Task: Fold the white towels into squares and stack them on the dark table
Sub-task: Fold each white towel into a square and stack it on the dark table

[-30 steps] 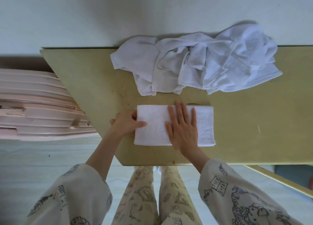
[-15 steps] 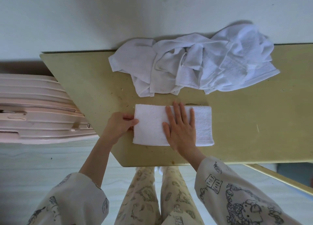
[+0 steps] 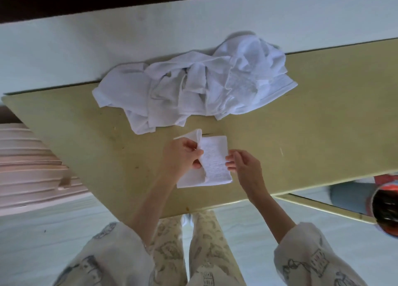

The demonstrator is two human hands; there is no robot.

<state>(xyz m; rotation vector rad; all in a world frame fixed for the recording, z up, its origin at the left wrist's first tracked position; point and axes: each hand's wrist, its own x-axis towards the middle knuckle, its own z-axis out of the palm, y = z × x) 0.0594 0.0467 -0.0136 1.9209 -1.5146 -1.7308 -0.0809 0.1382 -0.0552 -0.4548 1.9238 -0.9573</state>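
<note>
We take the folded towel [image 3: 215, 159] as our landmark: it lies on the yellowish desk [image 3: 312, 139], close to the near edge, just in front of where we stand. Our left hand [image 3: 183, 158] is on the towel's left side, fingers and thumb curled around the left half of the cloth, which it grips and holds raised off the desk, so that flap stands up and leans over toward the flat right half. A corner of the lifted flap sticks out beyond our knuckles on the far side. Our right hand [image 3: 243, 164] is at the towel's right edge, with fingers loosely bent and relaxed; the fingertips [image 3: 229, 163] are at or just touching that edge, and we cannot tell whether they press the cloth. This hand holds nothing. Beyond the towel, toward the far edge of the desk and the pale wall, lies the heap of unfolded white towels [image 3: 193, 85], crumpled and overlapping, its nearest corner just short of our towel's raised flap but apart from it. To the left of the towel, off the desk's end, sits a pink ribbed suitcase [image 3: 28, 167]. Nearer to us than the towel, below the desk's edge, we see our patterned trousers [image 3: 193, 249] and both printed sleeves. Far to the right of the towel, past the desk's near edge, a blurred red and black object [image 3: 385, 206] shows at the frame's border.
</note>
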